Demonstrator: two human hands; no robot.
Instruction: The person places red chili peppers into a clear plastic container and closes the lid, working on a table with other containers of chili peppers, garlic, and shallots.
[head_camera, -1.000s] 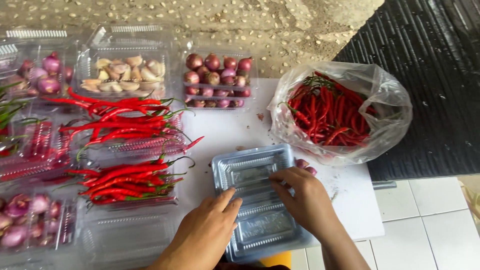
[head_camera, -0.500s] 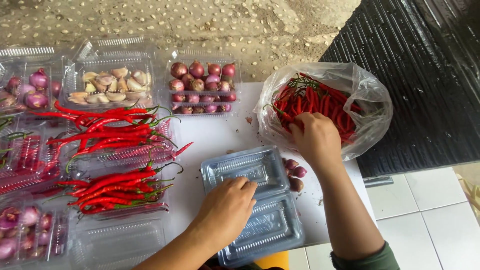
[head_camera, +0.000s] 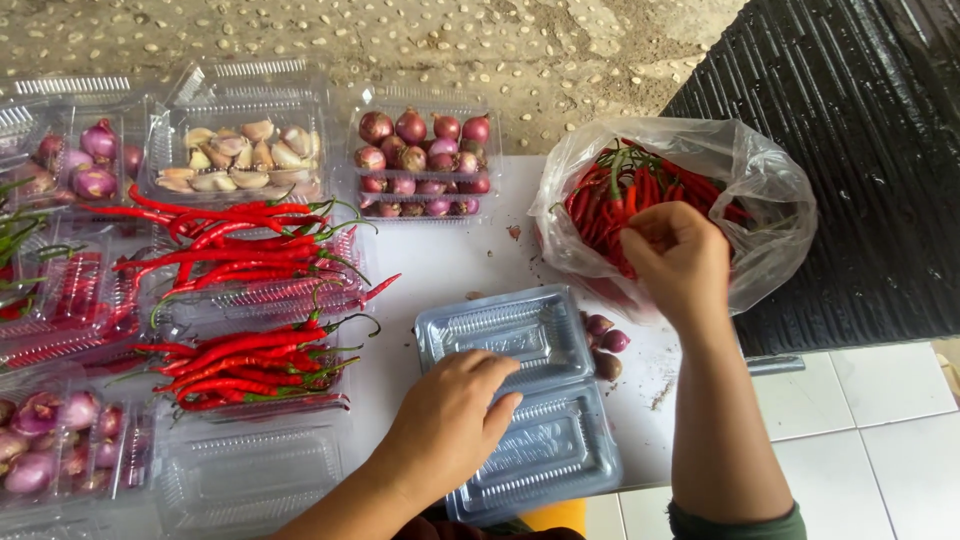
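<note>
On the white table, near edge:
Open tray: a clear hinged plastic container (head_camera: 530, 400) lies flat with both halves empty; nothing has gone into it yet.
Left hand: the left hand (head_camera: 450, 420) rests palm down across the tray's hinge, fingers loosely spread, pinning it in place and gripping nothing.
Right hand: the right hand (head_camera: 680, 262) is curled at the mouth of the bag, fingers closed among the chillies; whether it has any pinched cannot be told.
Bag: a thin clear plastic bag (head_camera: 770, 215) at the far right of the table is well filled with loose red chillies (head_camera: 620, 195), so plenty remains to be portioned.
Loose bulbs: a few small shallots (head_camera: 605, 340) lie just right of the open tray, between it and the bag.
Done so far: to the left, two trays of red chillies (head_camera: 250, 250) are heaped full with lids open; far of them stand a tray of garlic cloves (head_camera: 240, 160) and a tray of shallots (head_camera: 420, 160).
Far left edge: more trays of shallots (head_camera: 75, 165) and chillies, partly cut off.
Left to fill: another empty clear tray (head_camera: 245, 480) waits near the left, beside the one under the hand.
</note>
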